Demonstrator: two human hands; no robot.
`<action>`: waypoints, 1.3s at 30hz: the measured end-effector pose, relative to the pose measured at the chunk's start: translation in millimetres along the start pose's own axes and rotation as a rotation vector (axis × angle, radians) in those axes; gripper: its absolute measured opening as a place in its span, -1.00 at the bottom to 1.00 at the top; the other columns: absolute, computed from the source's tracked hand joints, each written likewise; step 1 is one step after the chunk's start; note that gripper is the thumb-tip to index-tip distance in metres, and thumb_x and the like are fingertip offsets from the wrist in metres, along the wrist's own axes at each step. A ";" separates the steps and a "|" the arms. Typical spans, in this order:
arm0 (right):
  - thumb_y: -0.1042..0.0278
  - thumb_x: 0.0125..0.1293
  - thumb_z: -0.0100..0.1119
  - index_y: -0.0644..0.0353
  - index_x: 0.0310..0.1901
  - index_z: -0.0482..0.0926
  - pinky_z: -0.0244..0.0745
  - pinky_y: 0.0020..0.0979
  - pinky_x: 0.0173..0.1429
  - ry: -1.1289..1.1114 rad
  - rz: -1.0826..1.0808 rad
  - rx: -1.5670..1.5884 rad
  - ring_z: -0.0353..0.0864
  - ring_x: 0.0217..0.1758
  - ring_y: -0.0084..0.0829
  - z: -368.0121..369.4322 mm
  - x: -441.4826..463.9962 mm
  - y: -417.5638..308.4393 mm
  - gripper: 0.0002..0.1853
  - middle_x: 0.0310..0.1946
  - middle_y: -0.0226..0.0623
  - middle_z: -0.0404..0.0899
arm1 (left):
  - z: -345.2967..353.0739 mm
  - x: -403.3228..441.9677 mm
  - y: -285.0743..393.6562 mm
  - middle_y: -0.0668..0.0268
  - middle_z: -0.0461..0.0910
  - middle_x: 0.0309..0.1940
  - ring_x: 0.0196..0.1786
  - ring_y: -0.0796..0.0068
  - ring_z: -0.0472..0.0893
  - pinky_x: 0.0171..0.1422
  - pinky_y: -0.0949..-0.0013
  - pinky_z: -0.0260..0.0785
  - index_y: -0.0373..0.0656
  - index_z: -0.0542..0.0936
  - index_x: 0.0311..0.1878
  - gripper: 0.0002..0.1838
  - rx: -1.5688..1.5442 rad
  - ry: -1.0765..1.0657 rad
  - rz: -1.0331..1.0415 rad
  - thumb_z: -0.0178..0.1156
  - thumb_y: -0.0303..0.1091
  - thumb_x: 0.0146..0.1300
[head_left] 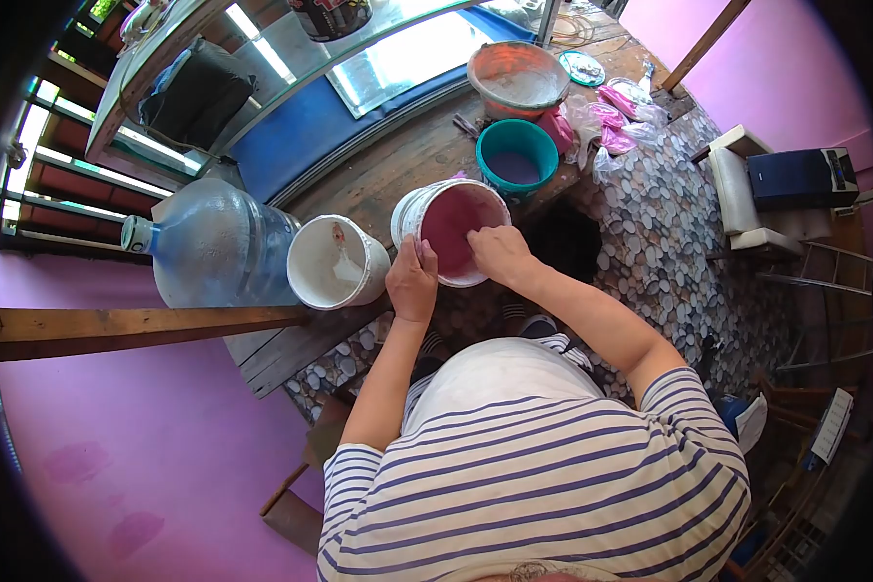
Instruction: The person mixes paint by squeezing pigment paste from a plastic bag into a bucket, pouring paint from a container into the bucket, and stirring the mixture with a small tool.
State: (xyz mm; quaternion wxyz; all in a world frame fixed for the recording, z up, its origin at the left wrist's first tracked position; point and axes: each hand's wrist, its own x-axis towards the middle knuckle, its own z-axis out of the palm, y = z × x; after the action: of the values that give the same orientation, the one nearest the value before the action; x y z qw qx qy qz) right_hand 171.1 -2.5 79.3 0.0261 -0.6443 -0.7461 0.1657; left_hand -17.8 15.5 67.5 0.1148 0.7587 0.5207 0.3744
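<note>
A white bucket with pink-red stuff inside tilts toward me at the edge of the wooden bench. My left hand grips its near-left rim, thumb and fingers pinched together. Over the right side of the rim reaches my right hand, its fingers curled closed just inside the opening; whatever they hold is hidden. Left of it stands a second white bucket, stained inside. Behind my right hand is a teal bucket holding a dull purplish liquid.
A large clear blue water bottle lies on its side at left. An orange basin and crumpled pink and clear plastic bags sit farther back. A wooden post crosses at left. At right stand a chair and a dark speaker-like box.
</note>
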 end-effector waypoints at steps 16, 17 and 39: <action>0.31 0.23 0.16 0.20 -0.32 0.76 0.68 -0.13 -0.06 -0.034 0.210 0.022 0.79 -0.14 -0.07 -8.9 2.6 -2.3 -0.78 -0.27 0.04 0.75 | 5.7 -4.4 2.6 0.06 0.63 -0.44 -0.40 0.01 0.65 -0.33 0.05 0.49 -0.22 0.55 0.05 -0.74 0.015 0.007 0.078 0.20 -0.27 0.42; 0.27 0.22 0.16 0.24 -0.32 0.77 0.67 -0.11 -0.01 -0.097 0.237 0.085 0.79 -0.12 -0.04 -8.1 1.2 -5.2 -0.75 -0.25 0.08 0.75 | 5.6 -5.2 2.7 0.06 0.63 -0.44 -0.40 0.01 0.65 -0.33 0.05 0.49 -0.22 0.55 0.05 -0.74 0.016 0.007 0.079 0.20 -0.27 0.42; 0.14 0.38 0.09 0.34 -0.21 0.62 0.51 -0.20 -0.35 -0.026 0.577 1.213 0.66 -0.39 -0.28 22.5 23.4 3.0 -0.65 -0.42 -0.14 0.66 | 3.3 -11.7 5.5 0.03 0.63 -0.42 -0.41 -0.03 0.64 -0.33 0.02 0.48 -0.20 0.53 0.05 -0.74 0.009 0.026 0.076 0.20 -0.26 0.42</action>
State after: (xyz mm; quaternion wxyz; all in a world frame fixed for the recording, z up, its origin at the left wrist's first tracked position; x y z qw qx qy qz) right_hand 164.3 15.7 53.1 0.3294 -0.6871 -0.3190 0.5637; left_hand -13.8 3.7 63.1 0.0906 0.7735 0.4946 0.3858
